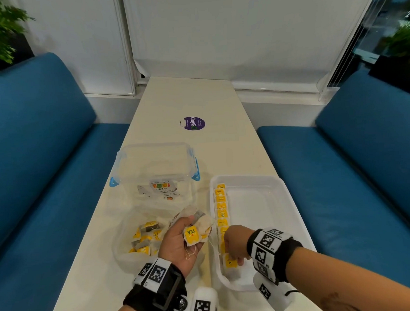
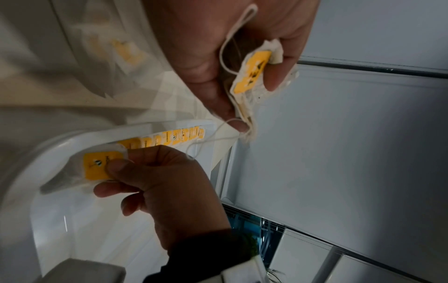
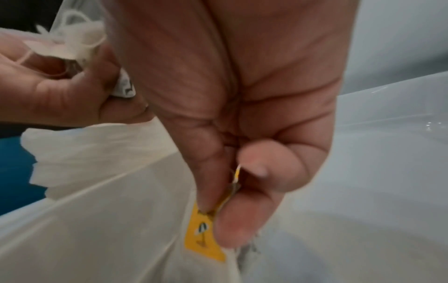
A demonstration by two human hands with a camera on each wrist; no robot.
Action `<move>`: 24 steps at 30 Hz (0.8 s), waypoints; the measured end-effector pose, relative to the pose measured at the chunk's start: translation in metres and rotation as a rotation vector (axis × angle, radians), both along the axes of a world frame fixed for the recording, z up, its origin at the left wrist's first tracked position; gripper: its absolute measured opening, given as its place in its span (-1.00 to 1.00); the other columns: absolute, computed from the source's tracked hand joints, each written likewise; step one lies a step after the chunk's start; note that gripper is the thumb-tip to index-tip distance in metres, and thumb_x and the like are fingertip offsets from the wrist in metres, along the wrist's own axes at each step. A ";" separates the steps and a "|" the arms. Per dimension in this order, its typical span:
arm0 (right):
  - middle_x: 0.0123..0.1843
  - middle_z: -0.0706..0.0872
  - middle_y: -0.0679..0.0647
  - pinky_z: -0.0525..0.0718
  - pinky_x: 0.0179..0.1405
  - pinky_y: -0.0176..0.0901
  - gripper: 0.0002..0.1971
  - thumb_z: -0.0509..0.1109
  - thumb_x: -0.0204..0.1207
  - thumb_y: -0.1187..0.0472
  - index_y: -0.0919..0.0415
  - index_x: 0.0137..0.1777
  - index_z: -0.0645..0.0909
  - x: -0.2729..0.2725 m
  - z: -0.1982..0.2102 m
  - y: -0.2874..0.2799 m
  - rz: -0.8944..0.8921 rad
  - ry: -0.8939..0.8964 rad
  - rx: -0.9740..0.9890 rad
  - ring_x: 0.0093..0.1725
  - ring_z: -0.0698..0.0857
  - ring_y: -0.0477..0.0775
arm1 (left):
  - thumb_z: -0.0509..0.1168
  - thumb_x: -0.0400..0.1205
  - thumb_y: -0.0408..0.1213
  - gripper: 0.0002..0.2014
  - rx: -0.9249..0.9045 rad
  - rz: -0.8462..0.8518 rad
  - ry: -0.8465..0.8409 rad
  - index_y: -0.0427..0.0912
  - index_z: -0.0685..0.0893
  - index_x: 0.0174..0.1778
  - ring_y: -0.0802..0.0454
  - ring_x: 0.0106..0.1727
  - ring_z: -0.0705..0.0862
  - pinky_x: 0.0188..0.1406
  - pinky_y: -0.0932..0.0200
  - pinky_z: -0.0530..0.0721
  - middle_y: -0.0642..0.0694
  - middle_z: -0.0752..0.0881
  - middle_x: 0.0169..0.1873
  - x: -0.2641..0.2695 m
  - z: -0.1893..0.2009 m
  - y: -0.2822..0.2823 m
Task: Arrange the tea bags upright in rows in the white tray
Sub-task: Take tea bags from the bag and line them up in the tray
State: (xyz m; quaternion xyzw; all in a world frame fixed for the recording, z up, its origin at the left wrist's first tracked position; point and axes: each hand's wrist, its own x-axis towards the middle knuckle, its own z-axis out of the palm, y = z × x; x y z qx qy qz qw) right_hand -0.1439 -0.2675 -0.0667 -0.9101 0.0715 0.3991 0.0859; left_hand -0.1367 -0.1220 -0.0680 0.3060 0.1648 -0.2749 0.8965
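Note:
The white tray sits at the table's right, with a row of upright yellow-tagged tea bags along its left wall. My right hand reaches into the near left corner and pinches one tea bag by its yellow tag; in the left wrist view the same tea bag shows at the row's near end. My left hand hovers palm up left of the tray, gripping a bunch of tea bags with strings dangling, the bunch close up in the left wrist view.
A clear bag of loose tea bags lies left of my left hand. Behind it stands a clear lidded box with blue clips. A purple sticker marks the table farther back. Blue benches flank both sides.

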 end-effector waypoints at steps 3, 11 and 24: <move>0.24 0.75 0.14 0.42 -0.48 -0.36 -0.73 0.26 0.64 0.25 0.25 -0.32 0.50 0.006 -0.007 0.002 0.002 0.086 -0.090 -0.82 0.49 -0.20 | 0.27 0.39 -0.41 -0.62 -0.007 0.000 0.010 -0.38 0.62 0.14 -0.08 -0.40 0.79 -0.45 0.16 0.77 -0.23 0.79 -0.28 0.001 -0.002 0.002; 0.20 0.76 0.20 0.51 -0.42 -0.33 -0.72 0.30 0.62 0.24 0.26 -0.33 0.42 0.015 -0.008 0.001 -0.056 0.097 -0.020 -0.82 0.52 -0.22 | 0.17 0.59 -0.42 -0.65 0.010 0.010 0.027 -0.37 0.56 0.29 -0.09 -0.40 0.79 -0.44 0.15 0.77 -0.26 0.76 -0.15 0.002 -0.002 0.002; -0.34 0.68 0.09 0.38 -0.65 -0.29 -0.92 0.40 0.52 0.34 0.20 -0.14 0.55 0.001 0.081 -0.049 -0.625 -0.570 0.722 -0.47 0.62 -0.04 | 0.15 0.62 -0.39 -0.81 0.058 -0.022 -0.105 -0.18 0.67 -0.02 -0.08 -0.35 0.80 -0.15 0.07 0.69 -0.17 0.82 -0.30 0.017 0.014 -0.016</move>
